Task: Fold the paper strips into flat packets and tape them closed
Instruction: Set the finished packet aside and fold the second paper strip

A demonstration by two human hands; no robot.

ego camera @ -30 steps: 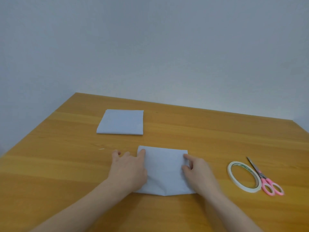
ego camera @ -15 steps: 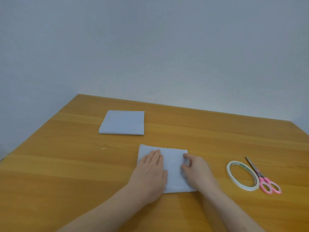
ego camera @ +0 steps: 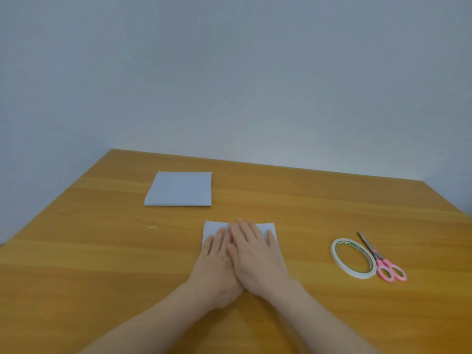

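A folded white paper point(ego camera: 211, 227) lies flat on the wooden table point(ego camera: 102, 251) in front of me, mostly hidden under my hands. My left hand point(ego camera: 217, 261) presses on its left half with straight fingers. My right hand point(ego camera: 255, 256) lies flat on its middle and right, partly overlapping my left hand. A second folded white packet point(ego camera: 180, 189) rests farther back on the left. A roll of white tape point(ego camera: 352, 258) sits to the right, apart from both hands.
Pink-handled scissors point(ego camera: 383, 261) lie just right of the tape roll, blades pointing away from me. The table's far edge meets a plain grey wall. Bare wood stretches along the left side and behind the packet.
My left hand slid right across the paper and my right hand moved from the paper's right edge onto its middle, fingers flattening. Both now press side by side.
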